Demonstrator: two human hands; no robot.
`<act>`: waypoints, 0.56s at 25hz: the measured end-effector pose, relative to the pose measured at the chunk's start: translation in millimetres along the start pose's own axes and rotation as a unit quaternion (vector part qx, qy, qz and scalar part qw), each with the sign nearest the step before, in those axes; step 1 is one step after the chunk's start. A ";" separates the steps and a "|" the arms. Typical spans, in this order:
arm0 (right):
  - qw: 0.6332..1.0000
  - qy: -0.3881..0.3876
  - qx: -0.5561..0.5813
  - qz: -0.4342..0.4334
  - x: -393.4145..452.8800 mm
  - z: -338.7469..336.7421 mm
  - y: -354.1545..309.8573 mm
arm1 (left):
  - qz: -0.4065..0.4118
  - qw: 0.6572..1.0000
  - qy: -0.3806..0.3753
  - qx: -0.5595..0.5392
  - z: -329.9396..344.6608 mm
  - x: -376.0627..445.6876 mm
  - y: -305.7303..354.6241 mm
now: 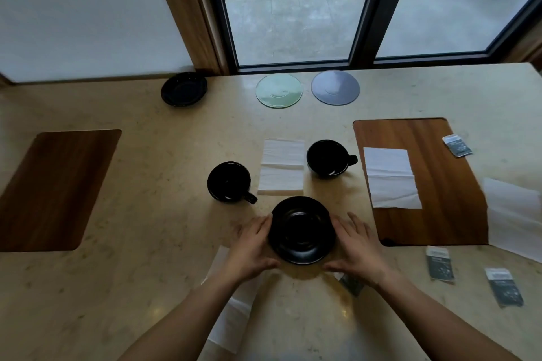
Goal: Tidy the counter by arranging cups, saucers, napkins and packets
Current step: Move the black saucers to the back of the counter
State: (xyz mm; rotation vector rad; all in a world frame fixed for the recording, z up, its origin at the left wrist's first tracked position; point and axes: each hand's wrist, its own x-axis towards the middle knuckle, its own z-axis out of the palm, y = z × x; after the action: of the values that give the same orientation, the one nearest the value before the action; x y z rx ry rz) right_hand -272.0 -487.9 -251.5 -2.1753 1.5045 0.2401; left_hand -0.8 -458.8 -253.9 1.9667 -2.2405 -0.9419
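1. Head view shows the black saucer [302, 230] low in the middle of the desk [146, 184], right in front of the person.
2. The left hand [253, 246] and the right hand [356, 246] sit on each side of the saucer. Fingers lie along its rim and thumbs come round the near edge. I think both hands have a soft grip on the saucer, but I cannot tell if it is lifted or resting on the desk.
3. I think the step is to move this saucer to a good spot. Keep it flat and hold both sides the same, so it does not tip.
4. One black cup [229, 182] stands just to the far left of the saucer. Another black cup [327, 158] stands further back on the right. A white napkin [282, 167] lies between them. Go slow so the rim does not bump the near cup's handle.
5. A napkin [234, 302] lies partly under the left arm and a small packet [352, 284] peeks out under the right wrist. Lift the wrists a little so these do not get dragged.
6. More packets [440, 264] lie to the right, near the wooden mat [440, 184]. Leave them for later.
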 end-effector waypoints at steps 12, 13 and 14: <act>0.997 0.047 0.057 0.012 5.9 5.1 -12.4 | 0.025 0.998 0.051 -0.030 5.5 6.4 -1.2; 0.997 0.050 0.060 0.012 5.7 3.1 -12.1 | 0.025 0.998 0.056 -0.033 5.1 6.4 -1.3; 0.997 0.051 0.059 0.010 5.7 0.4 -11.6 | 0.024 0.997 0.060 -0.035 3.6 6.5 -0.8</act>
State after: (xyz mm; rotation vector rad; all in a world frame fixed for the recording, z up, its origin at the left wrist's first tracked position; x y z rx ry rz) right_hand -259.2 -489.2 -250.8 -2.1083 1.5570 0.0456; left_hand -2.9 -463.1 -259.6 1.8774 -2.1515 -0.8607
